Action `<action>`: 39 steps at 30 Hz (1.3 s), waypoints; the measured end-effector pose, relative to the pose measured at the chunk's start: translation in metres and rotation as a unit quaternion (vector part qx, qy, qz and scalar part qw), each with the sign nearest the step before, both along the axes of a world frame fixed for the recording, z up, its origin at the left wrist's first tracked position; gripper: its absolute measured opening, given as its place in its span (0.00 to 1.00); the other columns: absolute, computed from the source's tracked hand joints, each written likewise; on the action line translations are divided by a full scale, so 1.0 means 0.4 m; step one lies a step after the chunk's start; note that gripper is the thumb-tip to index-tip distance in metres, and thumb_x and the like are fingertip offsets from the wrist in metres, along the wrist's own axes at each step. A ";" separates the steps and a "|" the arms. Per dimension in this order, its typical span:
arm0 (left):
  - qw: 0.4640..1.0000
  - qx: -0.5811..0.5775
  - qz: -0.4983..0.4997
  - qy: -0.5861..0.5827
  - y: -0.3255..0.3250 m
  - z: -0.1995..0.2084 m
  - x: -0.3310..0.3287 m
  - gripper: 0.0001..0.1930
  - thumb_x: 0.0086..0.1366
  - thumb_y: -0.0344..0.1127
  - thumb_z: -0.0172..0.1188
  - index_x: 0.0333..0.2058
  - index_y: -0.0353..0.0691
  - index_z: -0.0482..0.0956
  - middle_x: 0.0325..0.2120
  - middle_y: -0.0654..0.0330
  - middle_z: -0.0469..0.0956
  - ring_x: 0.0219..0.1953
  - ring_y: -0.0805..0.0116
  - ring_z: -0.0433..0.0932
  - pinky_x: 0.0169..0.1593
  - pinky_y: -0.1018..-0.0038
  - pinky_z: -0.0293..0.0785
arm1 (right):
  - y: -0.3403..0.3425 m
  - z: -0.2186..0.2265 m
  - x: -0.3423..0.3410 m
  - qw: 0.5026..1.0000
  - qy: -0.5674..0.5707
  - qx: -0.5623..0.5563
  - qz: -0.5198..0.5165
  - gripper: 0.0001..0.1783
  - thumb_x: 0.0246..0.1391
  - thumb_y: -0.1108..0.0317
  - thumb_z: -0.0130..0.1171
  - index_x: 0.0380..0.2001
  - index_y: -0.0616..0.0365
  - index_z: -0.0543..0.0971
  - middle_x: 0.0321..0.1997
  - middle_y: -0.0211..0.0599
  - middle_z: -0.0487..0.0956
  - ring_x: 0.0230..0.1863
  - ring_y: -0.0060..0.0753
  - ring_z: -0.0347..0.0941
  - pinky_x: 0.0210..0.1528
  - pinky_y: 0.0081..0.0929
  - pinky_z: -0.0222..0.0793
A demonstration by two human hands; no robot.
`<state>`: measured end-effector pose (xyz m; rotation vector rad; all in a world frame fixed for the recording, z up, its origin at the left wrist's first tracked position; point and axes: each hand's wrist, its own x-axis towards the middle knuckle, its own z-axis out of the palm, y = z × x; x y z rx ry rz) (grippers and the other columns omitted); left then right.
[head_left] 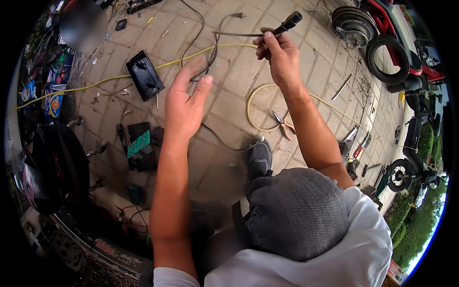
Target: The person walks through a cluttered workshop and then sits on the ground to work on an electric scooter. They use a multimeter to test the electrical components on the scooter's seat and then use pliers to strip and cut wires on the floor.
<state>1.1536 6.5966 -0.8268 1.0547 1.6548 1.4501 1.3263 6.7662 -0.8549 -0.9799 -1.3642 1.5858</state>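
A dark power cord (239,34) is gripped between the thumb and fingers of my right hand (282,52), just behind its black connector (289,22). The cord's two-pin plug (237,16) hangs further left. A loop of the cord passes by my left hand (185,103), between its thumb and fingers. That hand is open, thumb apart, its fingertips smeared by motion. Beyond it lies an open black plastic casing (145,76). Below my right wrist, pliers (284,125) with orange handles rest on the paving.
A yellow hose (105,82) crosses the paved floor (229,107) and coils near the pliers. A green circuit board (139,143) lies at left, near a black rounded seat-like object (57,167). A tyre (388,60) and a wheel hub (354,26) lie far right. My shoe (260,158) stands mid-floor.
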 end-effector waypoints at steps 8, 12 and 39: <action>0.926 -0.209 -0.264 0.172 -0.244 -0.250 0.138 0.18 0.59 0.36 0.62 0.46 0.32 0.77 0.39 0.51 0.78 0.44 0.54 0.75 0.48 0.64 0.70 | -0.163 -0.204 0.312 0.876 -0.470 0.059 0.093 0.19 0.52 0.61 0.61 0.43 0.64 0.80 0.37 0.49 0.81 0.36 0.45 0.78 0.43 0.37 0.73; 0.922 -0.180 -0.289 0.186 -0.225 -0.323 0.329 0.18 0.59 0.39 0.62 0.45 0.33 0.77 0.42 0.51 0.77 0.47 0.51 0.73 0.50 0.62 0.70 | -0.353 -0.255 0.500 0.723 -0.673 0.091 0.129 0.24 0.45 0.57 0.68 0.42 0.58 0.75 0.53 0.48 0.68 0.56 0.52 0.64 0.54 0.44 0.65; 0.914 -0.069 0.192 -0.351 -0.183 -0.234 0.122 0.10 0.67 0.28 0.58 0.45 0.33 0.80 0.32 0.67 0.78 0.30 0.81 0.70 0.34 0.84 0.64 | -0.359 -0.005 0.102 0.819 -0.142 -0.422 0.361 0.20 0.63 0.59 0.54 0.36 0.71 0.76 0.38 0.50 0.79 0.35 0.37 0.79 0.38 0.30 0.78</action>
